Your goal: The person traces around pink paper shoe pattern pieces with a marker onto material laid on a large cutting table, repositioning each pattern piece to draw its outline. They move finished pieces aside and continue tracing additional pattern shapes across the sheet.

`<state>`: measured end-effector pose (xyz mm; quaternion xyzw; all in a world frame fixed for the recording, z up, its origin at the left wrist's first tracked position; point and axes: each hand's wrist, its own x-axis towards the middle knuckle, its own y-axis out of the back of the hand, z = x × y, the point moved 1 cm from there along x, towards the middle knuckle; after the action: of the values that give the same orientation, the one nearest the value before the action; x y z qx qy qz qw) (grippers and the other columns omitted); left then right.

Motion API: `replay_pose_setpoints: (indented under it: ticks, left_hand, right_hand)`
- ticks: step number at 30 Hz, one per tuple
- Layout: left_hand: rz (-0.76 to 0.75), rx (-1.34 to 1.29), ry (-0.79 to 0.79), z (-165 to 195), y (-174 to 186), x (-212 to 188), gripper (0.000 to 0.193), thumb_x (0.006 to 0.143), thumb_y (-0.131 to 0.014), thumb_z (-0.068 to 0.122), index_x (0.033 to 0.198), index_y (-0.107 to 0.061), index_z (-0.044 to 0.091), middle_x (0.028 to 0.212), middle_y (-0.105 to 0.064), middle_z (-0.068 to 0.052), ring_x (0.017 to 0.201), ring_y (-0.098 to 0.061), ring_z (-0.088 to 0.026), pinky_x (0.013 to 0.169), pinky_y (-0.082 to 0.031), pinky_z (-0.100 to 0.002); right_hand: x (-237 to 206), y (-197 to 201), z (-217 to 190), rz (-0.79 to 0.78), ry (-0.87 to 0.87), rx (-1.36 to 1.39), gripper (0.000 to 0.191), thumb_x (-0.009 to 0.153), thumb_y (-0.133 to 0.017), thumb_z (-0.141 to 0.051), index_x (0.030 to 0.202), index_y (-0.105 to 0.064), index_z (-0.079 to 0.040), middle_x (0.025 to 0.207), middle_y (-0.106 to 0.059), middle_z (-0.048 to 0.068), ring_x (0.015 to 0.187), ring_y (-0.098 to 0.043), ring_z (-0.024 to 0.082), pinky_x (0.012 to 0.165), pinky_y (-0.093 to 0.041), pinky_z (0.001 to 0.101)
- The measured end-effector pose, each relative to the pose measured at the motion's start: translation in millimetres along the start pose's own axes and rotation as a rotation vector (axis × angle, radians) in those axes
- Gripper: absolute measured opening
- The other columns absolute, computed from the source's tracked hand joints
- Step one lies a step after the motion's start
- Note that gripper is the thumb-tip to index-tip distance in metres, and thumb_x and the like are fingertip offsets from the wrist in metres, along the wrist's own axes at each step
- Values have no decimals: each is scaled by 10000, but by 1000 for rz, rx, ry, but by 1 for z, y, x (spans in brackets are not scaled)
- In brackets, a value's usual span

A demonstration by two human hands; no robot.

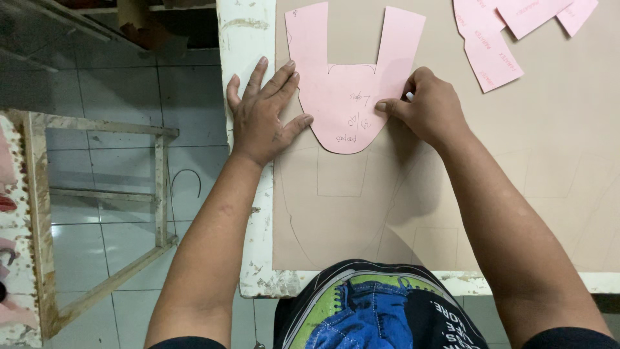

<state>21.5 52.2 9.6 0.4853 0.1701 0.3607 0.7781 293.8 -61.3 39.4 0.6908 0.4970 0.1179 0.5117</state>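
We see faint traced outlines on the tan sheet nearest to us, just below both hands, with the sheet lying on a worn white tabletop. Our left hand lies open and flat, fingers spread, its thumb and fingertips pressing the left edge of a pink paper pattern, the palm partly on the tabletop's white edge. Our right hand is curled closed around a small white pen-like tool, of which only the tip shows, held against the pattern's right edge, with the thumb resting on the pink paper. The pattern sits between the two hands, flat on the tan sheet, rounded at its near end and split into two tall tabs beyond the fingers. Farther off, beyond the right hand, several more pink pattern pieces lie overlapping. Left of the left hand, a wooden frame stands on the tiled floor.
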Motion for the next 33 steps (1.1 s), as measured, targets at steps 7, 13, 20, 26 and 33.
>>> replay_pose_setpoints:
  ticks: [7,13,20,26,33]
  left_hand:
    - [0,-13,4,1,0,0,728,846,-760,598,1411,-636,156,1567,-505,35,1534,-243,-270,1214,-28,-592]
    - [-4,-28,12,1,2,0,727,836,-767,589,1414,-643,165,1569,-503,40,1539,-245,-267,1222,-34,-587]
    - [4,-11,1,0,0,0,706,848,-758,592,1433,-637,216,1572,-475,24,1529,-226,-274,1212,-25,-602]
    - [9,13,0,0,-2,-1,662,837,-758,591,1383,-664,229,1571,-486,31,1533,-236,-261,1220,-35,-602]
    - [1,17,7,5,1,0,673,822,-771,576,1380,-664,215,1580,-461,29,1534,-214,-261,1214,-28,-617]
  right_hand:
    - [0,1,0,-5,-8,5,594,790,-900,-443,1038,-606,10,945,-725,191,839,-711,293,744,-568,405]
    - [-1,0,0,-2,-3,9,588,787,-902,-436,1036,-608,7,956,-723,196,848,-710,293,750,-566,403]
    - [-4,4,-6,-29,-67,36,582,787,-899,-431,1024,-591,2,936,-722,196,828,-709,294,737,-566,408]
    - [-2,3,-4,5,-8,16,584,778,-901,-443,1010,-598,-1,932,-720,190,839,-699,306,740,-555,418]
    - [1,-1,-1,15,8,-28,621,780,-894,-475,1025,-599,12,938,-721,209,853,-702,334,750,-554,425]
